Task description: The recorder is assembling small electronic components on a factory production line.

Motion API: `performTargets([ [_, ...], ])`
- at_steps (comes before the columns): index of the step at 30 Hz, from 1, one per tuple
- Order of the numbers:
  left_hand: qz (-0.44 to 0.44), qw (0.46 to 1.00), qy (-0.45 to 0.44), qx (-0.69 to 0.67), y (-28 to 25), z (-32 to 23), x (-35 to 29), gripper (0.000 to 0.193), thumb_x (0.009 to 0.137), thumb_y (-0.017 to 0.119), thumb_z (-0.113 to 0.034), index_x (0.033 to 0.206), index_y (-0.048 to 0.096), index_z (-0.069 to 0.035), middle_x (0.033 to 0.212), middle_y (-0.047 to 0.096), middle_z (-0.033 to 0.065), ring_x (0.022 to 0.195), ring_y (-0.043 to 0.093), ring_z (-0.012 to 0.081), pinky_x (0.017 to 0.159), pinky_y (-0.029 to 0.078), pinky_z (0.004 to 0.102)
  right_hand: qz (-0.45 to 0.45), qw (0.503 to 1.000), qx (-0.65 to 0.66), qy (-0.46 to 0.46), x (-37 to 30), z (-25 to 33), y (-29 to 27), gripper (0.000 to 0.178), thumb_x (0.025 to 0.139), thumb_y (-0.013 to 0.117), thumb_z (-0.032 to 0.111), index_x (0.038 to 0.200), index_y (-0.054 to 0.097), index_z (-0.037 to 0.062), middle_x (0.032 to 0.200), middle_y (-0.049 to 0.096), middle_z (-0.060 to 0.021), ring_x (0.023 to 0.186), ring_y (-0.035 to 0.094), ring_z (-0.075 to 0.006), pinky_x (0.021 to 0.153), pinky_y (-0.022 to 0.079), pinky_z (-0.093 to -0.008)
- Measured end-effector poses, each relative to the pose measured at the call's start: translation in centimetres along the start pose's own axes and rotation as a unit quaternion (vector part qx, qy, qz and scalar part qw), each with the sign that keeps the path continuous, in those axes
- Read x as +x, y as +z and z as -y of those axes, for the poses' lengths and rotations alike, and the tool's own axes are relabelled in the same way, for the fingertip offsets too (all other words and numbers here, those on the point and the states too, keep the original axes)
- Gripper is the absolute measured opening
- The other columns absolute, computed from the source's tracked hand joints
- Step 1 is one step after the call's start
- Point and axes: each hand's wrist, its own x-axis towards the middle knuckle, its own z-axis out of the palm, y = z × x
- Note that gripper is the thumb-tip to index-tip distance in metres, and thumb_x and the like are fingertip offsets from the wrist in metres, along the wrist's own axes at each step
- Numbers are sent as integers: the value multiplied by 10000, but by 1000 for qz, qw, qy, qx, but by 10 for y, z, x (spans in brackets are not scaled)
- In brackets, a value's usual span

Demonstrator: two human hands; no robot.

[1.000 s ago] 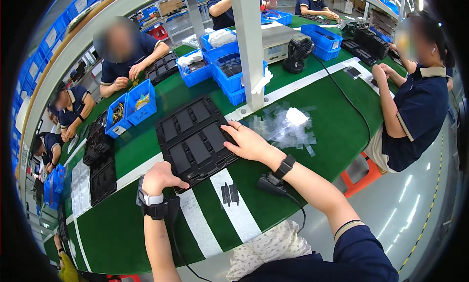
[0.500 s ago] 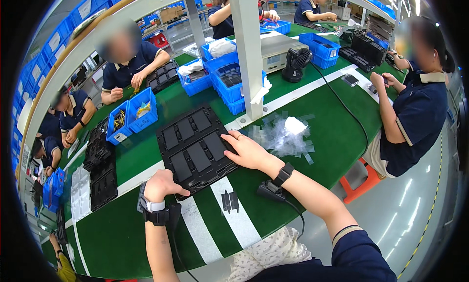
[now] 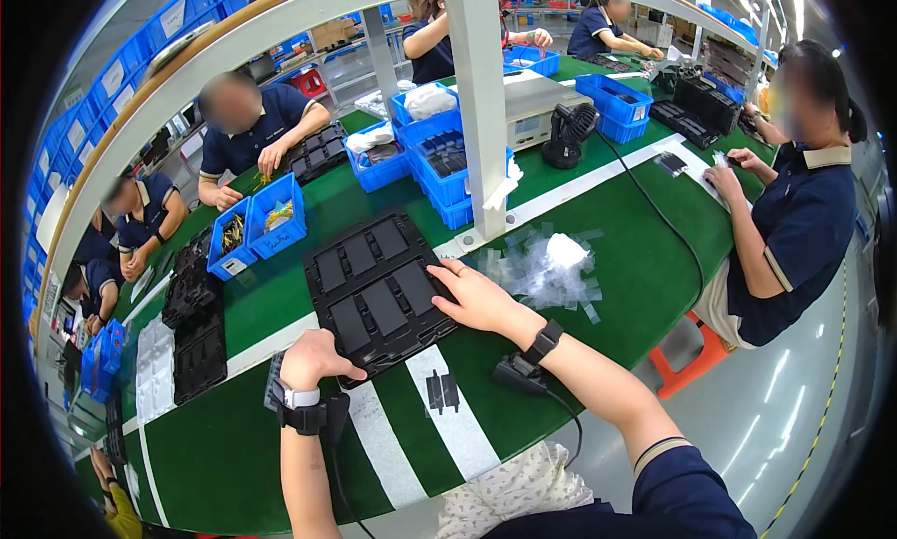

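A black plastic tray (image 3: 408, 340) with flat dark rectangular pieces in its compartments lies on the green table before me. My left hand (image 3: 318, 360) is at its near left corner, thumb over the rim and the other fingers mostly hidden. At the right edge, my right hand (image 3: 478, 298) holds the tray's side, with the thumb apart from the fingers. Two small black pieces (image 3: 442, 391) under clear film sit on a white strip just in front of the tray. To the right of it spreads a pile of clear film strips (image 3: 537, 270) with a white patch.
A white post (image 3: 476, 119) rises behind the tray. Blue bins (image 3: 277, 223) with small parts stand beyond it, near a black fan (image 3: 568, 133) and its cable. More black trays (image 3: 198, 352) lie at left. Co-workers sit across the table and at right (image 3: 794, 203).
Both my hands stay on the tray, which hardly moves; the whole view shifts slightly. The co-worker at right now has the hands apart, with some clear material at one of them.
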Motion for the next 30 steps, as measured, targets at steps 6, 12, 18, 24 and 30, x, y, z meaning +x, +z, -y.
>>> performTargets([
  [6,-8,1000,8,-6,4,1,5,570,440,769,-416,715,626,63,735,619,202,707,613,300,654,486,322,-1,1000,-3,1,-1,-1,0,502,810,542,245,1221,406,-8,1217,406,-272,1064,471,-382,913,391,-386],
  [12,-2,1000,8,-7,2,-1,3,562,446,768,-415,706,624,62,740,620,197,717,613,294,654,485,320,-1,1000,-1,-1,-2,-2,-1,495,815,537,241,1222,405,-9,1223,400,-271,1070,466,-382,917,387,-385],
  [18,-6,1000,4,-16,4,1,4,546,446,768,-399,714,628,56,744,621,194,719,612,294,655,484,320,4,1000,2,1,0,-2,2,495,818,533,244,1224,401,-7,1235,390,-270,1074,462,-385,918,386,-388],
  [24,8,1000,-1,-8,0,-3,3,558,442,769,-401,720,625,61,754,622,198,720,612,295,655,484,322,3,1000,1,0,-2,-4,0,493,816,533,239,1220,400,-8,1225,398,-268,1071,462,-389,916,388,-390],
  [30,2,1000,3,-2,3,1,4,556,453,769,-414,715,626,56,749,621,196,719,612,297,653,484,325,6,1000,10,2,0,-1,0,494,813,538,232,1223,400,-8,1228,396,-270,1082,456,-384,917,388,-391],
])
